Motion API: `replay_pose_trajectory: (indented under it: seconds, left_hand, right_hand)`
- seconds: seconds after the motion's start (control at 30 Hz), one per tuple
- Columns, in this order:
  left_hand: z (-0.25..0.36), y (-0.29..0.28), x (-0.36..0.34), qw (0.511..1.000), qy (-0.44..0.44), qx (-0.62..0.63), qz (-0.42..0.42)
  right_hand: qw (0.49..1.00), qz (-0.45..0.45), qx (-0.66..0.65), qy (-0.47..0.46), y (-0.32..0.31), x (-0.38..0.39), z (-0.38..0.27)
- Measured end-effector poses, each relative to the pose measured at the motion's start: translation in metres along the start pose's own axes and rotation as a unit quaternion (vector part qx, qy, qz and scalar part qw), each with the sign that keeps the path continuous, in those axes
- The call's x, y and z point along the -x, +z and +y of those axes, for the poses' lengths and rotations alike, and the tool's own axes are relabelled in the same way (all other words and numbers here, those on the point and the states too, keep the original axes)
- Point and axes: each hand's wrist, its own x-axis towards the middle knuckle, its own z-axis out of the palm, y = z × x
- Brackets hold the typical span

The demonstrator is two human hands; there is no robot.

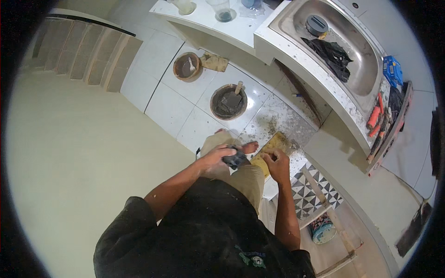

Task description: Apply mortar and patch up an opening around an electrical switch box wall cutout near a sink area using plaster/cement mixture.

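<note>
My left hand (218, 157) is closed round a crumpled dark grey item (234, 160), perhaps cloth or plastic, in front of my legs. My right hand (278, 163) has curled fingers with thumb and forefinger close together; anything between them is too small to make out. Below that hand a yellow, dirt-stained mat or sponge (276, 143) lies on the splattered floor tiles beside my bare foot (250, 147). A bucket of dark mortar (225, 104) with a trowel stands in front of me, and a smaller bucket (184, 65) with a pale tool sits farther forward.
A white counter (194, 13) holds plastic containers. The steel sink (361, 81) contains black plastic, and red-handled tools (375, 116) lie at its right end. Steps (83, 60) are at upper left, a pale wall at left. A wooden ladder (347, 245) and paint bucket (323, 231) are lower right.
</note>
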Motion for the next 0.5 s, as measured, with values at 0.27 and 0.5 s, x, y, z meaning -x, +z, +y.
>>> replay_pose_trajectory:
  seconds: [0.27,0.5]
  left_hand:
    - [0.026,-0.126,0.003,0.944,0.182,-0.043,0.272]
    - [0.061,-0.315,-0.033,0.972,0.150,0.071,0.166]
  right_hand:
    - [0.995,-0.026,0.097,0.023,0.070,-0.141,0.093]
    - [0.980,-0.034,0.197,-0.010,0.192,-0.277,0.127]
